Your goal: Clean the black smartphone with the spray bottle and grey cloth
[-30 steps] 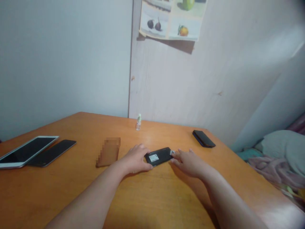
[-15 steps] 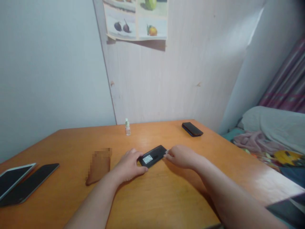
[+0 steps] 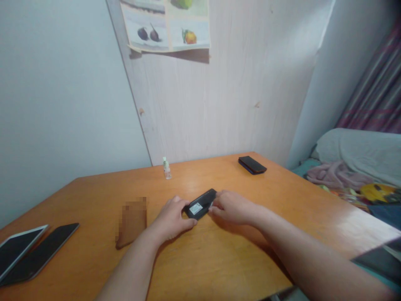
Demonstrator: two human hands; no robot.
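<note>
A thin, black, rectangular phone point(image 3: 205, 200) lies flat on the orange-brown wooden desk point(image 3: 188, 263), between the person's two hands, set at a slant with its far end to the right. A small white rectangular label point(image 3: 196, 208) is on its upward face, toward the left end. The left hand point(image 3: 173, 215) grips that left end, its thumb against the near corner and its other fingers curled at the far corner, so that the phone is held between them. The right hand point(image 3: 232, 206) is at the phone's right side, palm down, with its fingers bent and drawn together over the edge; whether they pinch anything small there cannot be told. Left of the left hand is a flat brown case point(image 3: 133, 225), partly blurred into blocks. Farther left, at the edge of the view, a white-framed tablet with a dark screen point(image 3: 20, 248) lies beside a long black slab-shaped device point(image 3: 46, 251). Beyond the hands, a small clear bottle with a pale green top point(image 3: 167, 169) stands upright toward the back of the desk, and a flat dark folding wallet-like case point(image 3: 252, 164) lies near the far right corner. A printed sheet of fruit pictures point(image 3: 169, 27) hangs on the pale wood-grained panel point(image 3: 219, 100) behind.
</note>
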